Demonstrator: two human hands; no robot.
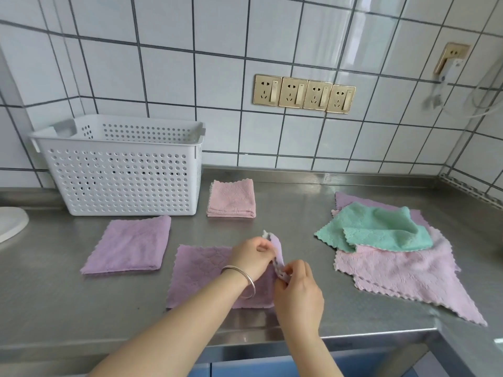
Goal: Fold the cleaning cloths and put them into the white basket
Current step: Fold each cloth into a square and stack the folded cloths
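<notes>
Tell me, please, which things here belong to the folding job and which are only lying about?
Belongs to the job:
- white perforated plastic basket
- purple cloth being folded, held by left hand and right hand
- folded purple cloth
- folded pink cloth
- unfolded pile of green, pink and purple cloths

Just there:
- gold wall sockets
- white round object at left edge

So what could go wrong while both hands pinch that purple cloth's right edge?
The lifted edge of the purple cloth is held only by fingertips, so either grip could slip and skew the fold. The unfolded pink cloth has a corner near the steel counter edge; it might slide off if brushed.
</notes>
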